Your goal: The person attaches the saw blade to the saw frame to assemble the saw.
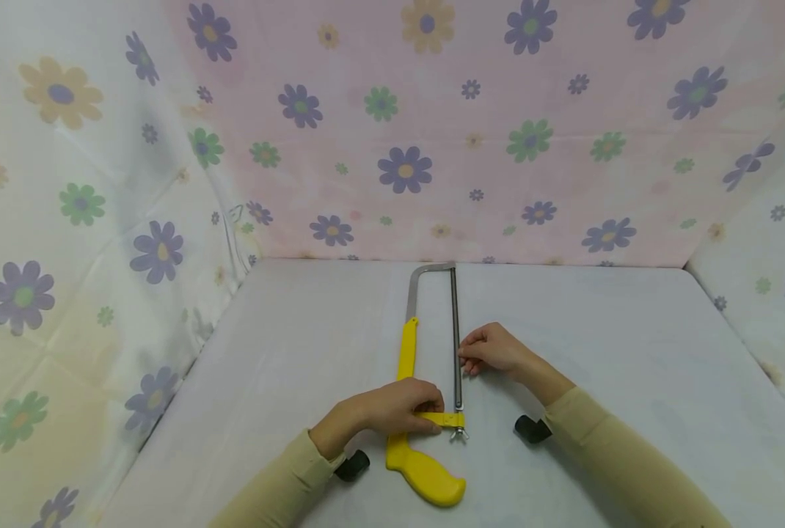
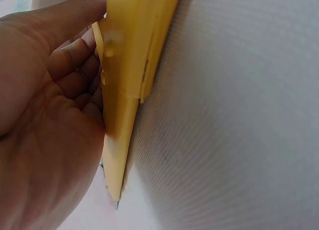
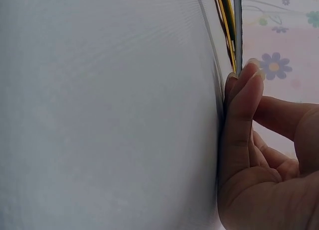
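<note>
A hacksaw [image 1: 428, 478] with a yellow handle and a grey metal bow lies flat on the white table, its bow pointing away from me. My left hand [image 1: 395, 407] grips the yellow frame by the short crossbar above the handle. In the left wrist view the thumb lies against the yellow frame [image 2: 127, 56] and the other fingers curl behind it. My right hand [image 1: 494, 348] pinches the dark blade [image 1: 455, 308] partway along its length. The right wrist view shows the fingertips at the blade's edge [image 3: 238, 31]. A wing nut [image 1: 459, 434] sits at the blade's near end.
A white cloth covers the table [image 1: 630, 352]. Flowered curtains [image 1: 406, 132] stand along the back and both sides. Each wrist carries a small black camera mount [image 1: 532, 430] close to the table surface.
</note>
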Motion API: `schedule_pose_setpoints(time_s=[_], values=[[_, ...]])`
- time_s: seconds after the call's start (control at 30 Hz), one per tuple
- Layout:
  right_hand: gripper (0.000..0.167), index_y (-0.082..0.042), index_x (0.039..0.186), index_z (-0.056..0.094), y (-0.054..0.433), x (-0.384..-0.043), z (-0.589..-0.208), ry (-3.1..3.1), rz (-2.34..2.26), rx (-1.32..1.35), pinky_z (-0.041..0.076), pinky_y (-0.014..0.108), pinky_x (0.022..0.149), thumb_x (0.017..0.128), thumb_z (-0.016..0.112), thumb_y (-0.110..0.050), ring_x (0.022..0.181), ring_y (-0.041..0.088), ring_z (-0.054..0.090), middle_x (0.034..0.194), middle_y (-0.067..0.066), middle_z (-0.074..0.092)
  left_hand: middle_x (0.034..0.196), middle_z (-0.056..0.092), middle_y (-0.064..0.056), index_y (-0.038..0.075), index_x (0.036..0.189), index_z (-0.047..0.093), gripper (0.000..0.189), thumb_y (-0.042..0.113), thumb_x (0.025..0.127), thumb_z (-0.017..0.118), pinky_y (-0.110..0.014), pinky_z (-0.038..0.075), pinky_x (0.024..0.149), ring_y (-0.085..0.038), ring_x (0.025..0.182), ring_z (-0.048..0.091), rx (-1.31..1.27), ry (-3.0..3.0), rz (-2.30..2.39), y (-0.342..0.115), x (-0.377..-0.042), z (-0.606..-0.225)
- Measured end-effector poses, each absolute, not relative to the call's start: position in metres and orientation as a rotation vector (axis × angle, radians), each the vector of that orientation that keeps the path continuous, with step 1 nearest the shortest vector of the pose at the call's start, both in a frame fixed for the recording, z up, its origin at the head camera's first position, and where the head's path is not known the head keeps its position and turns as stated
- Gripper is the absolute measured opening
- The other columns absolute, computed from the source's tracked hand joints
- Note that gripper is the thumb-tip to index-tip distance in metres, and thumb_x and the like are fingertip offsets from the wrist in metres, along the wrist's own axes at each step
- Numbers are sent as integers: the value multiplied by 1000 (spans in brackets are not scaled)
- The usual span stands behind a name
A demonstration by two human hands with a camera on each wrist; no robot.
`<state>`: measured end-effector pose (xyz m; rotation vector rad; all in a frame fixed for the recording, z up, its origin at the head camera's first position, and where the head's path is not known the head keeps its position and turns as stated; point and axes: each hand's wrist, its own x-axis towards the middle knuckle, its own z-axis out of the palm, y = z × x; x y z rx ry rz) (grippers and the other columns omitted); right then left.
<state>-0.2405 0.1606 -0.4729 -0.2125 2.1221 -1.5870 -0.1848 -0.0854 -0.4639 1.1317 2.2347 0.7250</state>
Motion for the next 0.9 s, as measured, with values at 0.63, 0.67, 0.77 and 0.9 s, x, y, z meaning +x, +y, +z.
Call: schedule_pose_setpoints(time_s=[0.63, 0.67, 0.77, 0.9], values=[[19, 15, 105, 69, 166, -244, -473, 2092, -1560, -235, 56, 25, 61, 98, 65, -2, 64, 12, 65, 79, 10, 71, 87, 57, 11, 18, 100, 66, 8, 22, 98, 72, -18, 44, 71, -2, 78, 49, 1117, 2226, 744, -86, -184, -463], [19, 15, 105, 69, 166, -244, -473, 2088, -1559, -231, 56, 25, 61, 98, 65, -2, 64, 12, 65, 79, 10, 71, 87, 57, 11, 18, 100, 66, 8, 23, 98, 72, -18, 44, 71, -2, 78, 49, 1115, 2225, 745, -86, -184, -463], [18, 14, 106, 69, 166, -244, -473, 2081, -1553, -220, 56, 25, 62, 98, 65, -2, 64, 13, 66, 79, 10, 71, 87, 56, 11, 18, 101, 66, 9, 23, 98, 72, -18, 44, 72, -2, 78, 49, 1115, 2231, 739, -86, -183, -464], [17, 13, 104, 69, 167, -245, -474, 2086, -1539, -219, 56, 25, 62, 98, 64, -2, 64, 13, 66, 80, 10, 72, 87, 56, 11, 18, 101, 65, 9, 23, 98, 72, -17, 44, 72, -2, 78, 49, 1116, 2238, 734, -85, -184, -464]])
